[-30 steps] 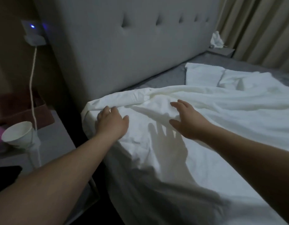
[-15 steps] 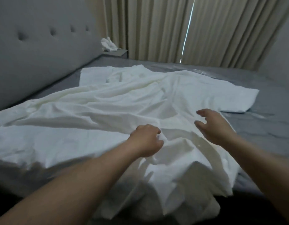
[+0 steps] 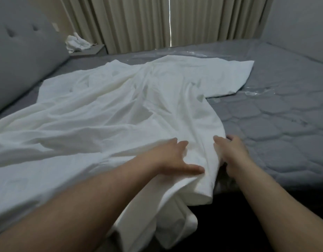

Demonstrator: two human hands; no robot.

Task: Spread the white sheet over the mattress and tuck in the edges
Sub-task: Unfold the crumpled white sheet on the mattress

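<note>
The left hand (image 3: 172, 157) is pressing flat and the right hand (image 3: 231, 151) is pinching the white sheet (image 3: 120, 110); the bunched folds are risking snagging, leaving the mattress (image 3: 275, 115) uncovered.

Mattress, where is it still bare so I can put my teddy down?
The grey quilted mattress is bare on the right, between the rumpled white sheet and the wall, and in a strip by the beige curtains. The left side is crowded with sheet folds, where the left hand and right hand work.
</note>
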